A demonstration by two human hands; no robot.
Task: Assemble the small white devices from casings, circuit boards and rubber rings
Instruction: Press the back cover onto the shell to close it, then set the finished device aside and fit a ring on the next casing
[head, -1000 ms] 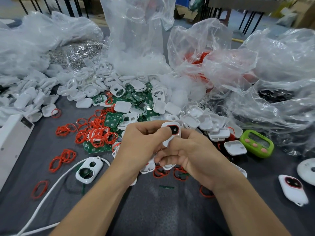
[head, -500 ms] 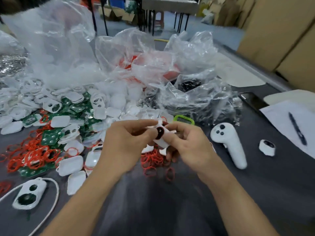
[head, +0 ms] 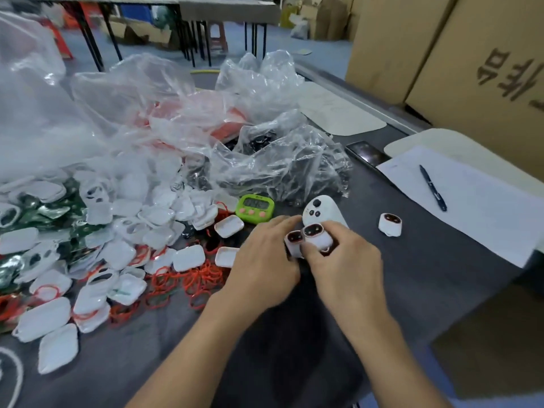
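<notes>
Grey felt-looking tabletop (head: 294, 354), bare right in front of the person and also out to the right of the hands. Both hands are together just past that bare patch. The right hand (head: 344, 266) pinches one white device (head: 317, 236) between thumb and fingers, dark window facing up. The left hand (head: 262, 269) lies right against a second device (head: 294, 241) that touches the first. It's blurry, so can't tell if it actually grips it.

Left of the hands it's a mess: loose red rubber rings (head: 188, 278), a spread of white casings (head: 117, 257), and green circuit boards (head: 35, 213) half buried further left. Just beyond the hands are a green timer (head: 254, 208) and a white controller (head: 321, 210). A third device (head: 390, 224) stands alone to the right, well apart from everything.

Behind that, clear plastic bags. One bag (head: 279, 163) has small black parts in it, another bag (head: 206, 119) shows red stuff through the plastic, and the big bag (head: 35, 113) on the left looks full of white pieces.

On the right a paper sheet (head: 477, 207) with a pen (head: 432, 188) on it runs out to the table's right edge, with a dark phone (head: 368, 153) just past it. Cardboard boxes (head: 471, 69) stand close along that side.
</notes>
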